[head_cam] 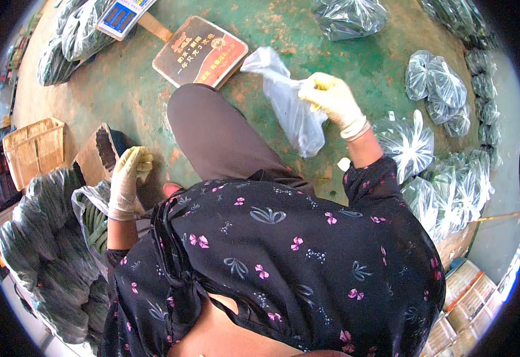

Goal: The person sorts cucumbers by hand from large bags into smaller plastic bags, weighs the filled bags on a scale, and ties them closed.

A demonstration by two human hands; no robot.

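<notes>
My right hand, in a pale glove, pinches a limp clear plastic bag above the green floor. The bag hangs loose, and no contents show in it. To the left, my gloved left hand is held with its fingers curled in, and nothing shows between them. Just beside its wrist stands an open clear bag of long green vegetables, partly hidden by my forearm. A platform scale's plate, bearing writing, lies in front of my knee, with its display on a post.
Filled bags of green vegetables are heaped at the left, near a plastic crate and a torn carton. More filled bags line the right side. Another bag lies at the top. Stacked boxes stand at lower right.
</notes>
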